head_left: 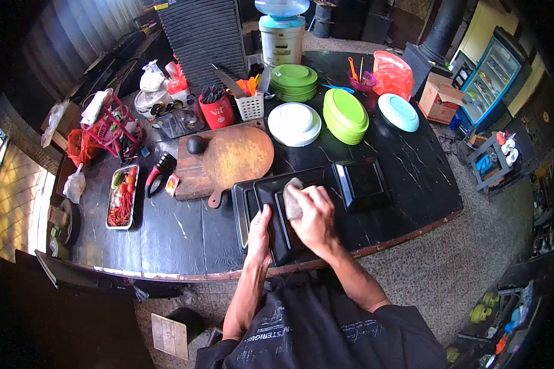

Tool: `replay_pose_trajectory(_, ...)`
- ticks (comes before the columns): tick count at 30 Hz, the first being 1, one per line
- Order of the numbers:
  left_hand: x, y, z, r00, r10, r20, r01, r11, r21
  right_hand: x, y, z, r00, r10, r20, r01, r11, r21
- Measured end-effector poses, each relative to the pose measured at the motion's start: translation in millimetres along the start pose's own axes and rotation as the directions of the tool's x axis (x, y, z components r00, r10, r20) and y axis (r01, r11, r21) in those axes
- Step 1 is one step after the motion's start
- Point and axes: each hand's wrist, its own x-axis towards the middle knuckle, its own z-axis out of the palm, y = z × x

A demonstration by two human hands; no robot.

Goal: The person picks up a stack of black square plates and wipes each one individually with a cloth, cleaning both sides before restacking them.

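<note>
Near the table's front edge, my left hand (260, 238) grips the left side of a black rectangular tray (281, 243), thumb on top. My right hand (314, 216) is closed round a greyish cloth (294, 198) that touches the tray's surface. Under and to the left of this tray lies another black tray (240, 215). A separate small black dish (362, 184) rests on the table to the right of my right hand.
On the black table (412, 197) are round wooden boards (239, 157), white plates (294, 124), green plates (345, 115), a light blue plate (398, 112), a tray of chillies and tomatoes (122, 197), a red container (217, 112) and a white utensil basket (250, 107).
</note>
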Motion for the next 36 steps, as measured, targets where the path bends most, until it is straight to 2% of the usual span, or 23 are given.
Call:
replay_pose_trajectory(2, -0.1, 3.3, 3.3, 1.0, 0.003, -0.003, -0.003, 0.998, -0.057, -5.1, -8.9, 4.6, 0.995, -0.081, 0.058, 0.078, 0.996, 0.041)
replay_pose_trajectory(5, 4.0, 7.3, -9.5, 0.999, 0.029, -0.016, -0.03, 0.997, -0.066, -8.1, -20.5, 0.7, 0.988, -0.109, 0.109, 0.091, 0.983, 0.157)
replay_pose_trajectory(6, 6.5, 10.0, -13.5, 0.999, 0.032, -0.016, -0.034, 0.992, -0.118, -10.6, -20.9, -1.7, 0.977, -0.138, 0.165, 0.112, 0.981, 0.16)
replay_pose_trajectory(9, 10.4, 21.0, -20.8, 0.998, 0.062, 0.003, -0.06, 0.978, -0.201, -24.0, -16.5, -2.7, 0.951, -0.236, 0.2, 0.189, 0.955, 0.227)
replay_pose_trajectory(11, 10.8, 30.1, -24.2, 0.996, 0.088, 0.01, -0.083, 0.97, -0.23, -29.1, -9.2, -7.4, 0.94, -0.259, 0.22, 0.207, 0.95, 0.232)
replay_pose_trajectory(15, 14.2, 26.2, -44.4, 0.984, 0.143, -0.102, -0.159, 0.972, -0.176, -33.3, 17.8, -10.2, 0.943, -0.297, 0.149, 0.279, 0.952, 0.128)
replay_pose_trajectory(17, 11.8, 23.5, -45.1, 0.987, 0.126, -0.099, -0.143, 0.97, -0.195, -29.6, 31.7, -12.6, 0.969, -0.223, 0.109, 0.222, 0.975, 0.02)
replay_pose_trajectory(21, -3.1, 24.8, -26.4, 0.997, 0.043, -0.069, -0.048, 0.996, -0.076, -8.5, 47.6, -13.3, 0.997, 0.053, -0.047, -0.057, 0.995, -0.076)
replay_pose_trajectory(23, -7.3, 16.2, -20.9, 0.998, -0.027, -0.064, 0.023, 0.998, -0.063, -1.8, 39.3, -14.1, 0.995, 0.057, -0.078, -0.064, 0.995, -0.081)
replay_pose_trajectory(27, -9.1, 6.0, -6.4, 1.0, -0.001, 0.008, 0.002, 0.997, -0.072, -4.5, 0.2, -5.7, 0.998, -0.064, 0.011, 0.064, 0.998, -0.023)
replay_pose_trajectory(30, -4.9, 9.2, -9.0, 0.999, 0.047, 0.025, -0.043, 0.99, -0.135, -15.9, -19.8, -0.2, 0.99, -0.115, 0.081, 0.101, 0.981, 0.168)
replay_pose_trajectory(31, -2.1, 10.7, -16.5, 0.999, 0.039, 0.025, -0.034, 0.986, -0.163, -20.9, -22.0, -2.1, 0.982, -0.111, 0.151, 0.086, 0.983, 0.163)
replay_pose_trajectory(32, 0.1, 10.2, -22.7, 0.998, 0.061, -0.021, -0.064, 0.981, -0.184, -25.2, -19.2, -2.0, 0.975, -0.153, 0.162, 0.127, 0.978, 0.165)
replay_pose_trajectory(33, -1.9, 16.5, -22.6, 0.996, 0.079, 0.033, -0.07, 0.971, -0.228, -28.7, -16.0, -1.3, 0.965, -0.195, 0.175, 0.166, 0.972, 0.168)
replay_pose_trajectory(35, -6.2, 26.0, -15.5, 0.997, 0.08, -0.009, -0.08, 0.971, -0.224, -29.8, -11.4, 1.0, 0.96, -0.224, 0.166, 0.201, 0.969, 0.143)
replay_pose_trajectory(36, -5.9, 26.7, -15.3, 0.995, 0.099, 0.024, -0.091, 0.973, -0.212, -30.3, -9.3, 1.0, 0.956, -0.25, 0.154, 0.235, 0.965, 0.114)
